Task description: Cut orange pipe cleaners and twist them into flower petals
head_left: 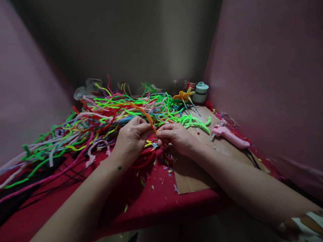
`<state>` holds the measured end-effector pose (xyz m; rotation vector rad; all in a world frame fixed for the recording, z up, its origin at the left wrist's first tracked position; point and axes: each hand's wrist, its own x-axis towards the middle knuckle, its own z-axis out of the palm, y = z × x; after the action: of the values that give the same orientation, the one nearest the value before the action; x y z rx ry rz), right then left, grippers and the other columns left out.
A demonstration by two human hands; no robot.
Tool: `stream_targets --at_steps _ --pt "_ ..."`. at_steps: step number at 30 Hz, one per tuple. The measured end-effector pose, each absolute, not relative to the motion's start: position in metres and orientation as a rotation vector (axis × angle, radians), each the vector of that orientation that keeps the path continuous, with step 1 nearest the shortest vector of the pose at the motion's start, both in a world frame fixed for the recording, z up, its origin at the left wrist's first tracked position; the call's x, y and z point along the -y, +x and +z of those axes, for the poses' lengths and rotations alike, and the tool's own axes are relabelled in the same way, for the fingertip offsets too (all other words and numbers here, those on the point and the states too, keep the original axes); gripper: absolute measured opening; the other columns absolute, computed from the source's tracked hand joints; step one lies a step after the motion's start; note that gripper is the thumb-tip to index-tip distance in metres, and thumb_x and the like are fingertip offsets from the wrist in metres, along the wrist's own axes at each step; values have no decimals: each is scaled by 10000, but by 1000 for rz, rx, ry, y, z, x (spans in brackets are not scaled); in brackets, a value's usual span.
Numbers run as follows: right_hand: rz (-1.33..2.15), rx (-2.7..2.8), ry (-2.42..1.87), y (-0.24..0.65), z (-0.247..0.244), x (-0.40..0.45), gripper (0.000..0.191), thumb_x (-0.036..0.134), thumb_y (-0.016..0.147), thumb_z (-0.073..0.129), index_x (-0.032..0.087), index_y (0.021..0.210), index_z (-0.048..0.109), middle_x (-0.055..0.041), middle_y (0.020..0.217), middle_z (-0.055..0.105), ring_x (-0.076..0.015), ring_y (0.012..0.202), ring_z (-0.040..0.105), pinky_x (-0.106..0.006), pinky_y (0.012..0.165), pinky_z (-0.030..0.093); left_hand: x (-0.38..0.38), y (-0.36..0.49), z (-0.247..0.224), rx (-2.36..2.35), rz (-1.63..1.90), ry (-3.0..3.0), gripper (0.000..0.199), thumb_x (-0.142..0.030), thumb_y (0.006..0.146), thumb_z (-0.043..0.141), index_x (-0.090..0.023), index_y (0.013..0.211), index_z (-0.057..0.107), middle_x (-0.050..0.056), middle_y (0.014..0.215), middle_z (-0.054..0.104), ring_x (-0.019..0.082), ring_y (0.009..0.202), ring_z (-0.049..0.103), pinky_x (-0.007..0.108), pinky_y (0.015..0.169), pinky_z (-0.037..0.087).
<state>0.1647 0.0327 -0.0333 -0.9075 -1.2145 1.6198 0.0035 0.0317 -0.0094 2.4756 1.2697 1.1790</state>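
Note:
Between my two hands is an orange pipe cleaner (143,112), its upper part curving back over the pile. My left hand (135,136) pinches it from the left near its lower end. From the right, my right hand (174,136) grips the end with thumb and forefinger, and the fingertips of both hands almost meet. Just below the hands lies a tool with red and yellow handles (145,158), partly covered by my left hand. A large pile of multicoloured pipe cleaners (101,117) spreads behind and to the left of my hands.
A pink hot glue gun (230,136) rests on a brown board (193,178) at the right. Behind it stand orange and yellow pipe-cleaner flowers (185,95) and a pale blue-lidded jar (201,92). Fuzz scraps dot the red cloth (146,208). Walls rise on both sides.

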Motion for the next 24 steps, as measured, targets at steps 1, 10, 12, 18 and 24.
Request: stream_targets --at_steps 1,10,12,18,24 --pt "1604 1238 -908 165 -34 -33 69 180 654 614 152 593 595 18 475 582 -69 408 456 -198 430 362 -32 2 -9 -1268 1148 2581 186 -272 811 548 -190 715 684 29 732 561 158 719 516 259 656 394" --pt "1494 1515 -918 168 -32 -32 99 194 650 583 154 561 599 18 482 568 -83 443 467 -221 480 378 -35 -8 -1 -1165 697 2973 228 -264 849 477 -188 684 614 44 734 649 182 704 539 324 715 343" --pt "1447 1593 -921 168 -34 -31 100 204 673 563 158 589 595 20 494 553 -90 458 471 -230 494 381 -32 -7 1 -1205 697 2863 204 -257 797 524 -187 620 598 20 632 607 153 602 495 296 652 331" --pt "644 2020 -982 166 -36 -25 171 184 779 503 163 646 608 -6 582 549 -108 558 464 -252 568 340 -29 -6 3 -1330 721 1921 192 -315 652 640 -161 539 615 -15 493 476 92 457 372 223 454 256" --pt "209 2144 -933 167 -36 -17 194 186 826 475 168 709 629 -74 698 624 -167 678 518 -318 689 378 -35 -4 -4 -1031 654 1132 185 -242 535 655 -137 432 542 -5 421 430 67 386 348 211 405 283"
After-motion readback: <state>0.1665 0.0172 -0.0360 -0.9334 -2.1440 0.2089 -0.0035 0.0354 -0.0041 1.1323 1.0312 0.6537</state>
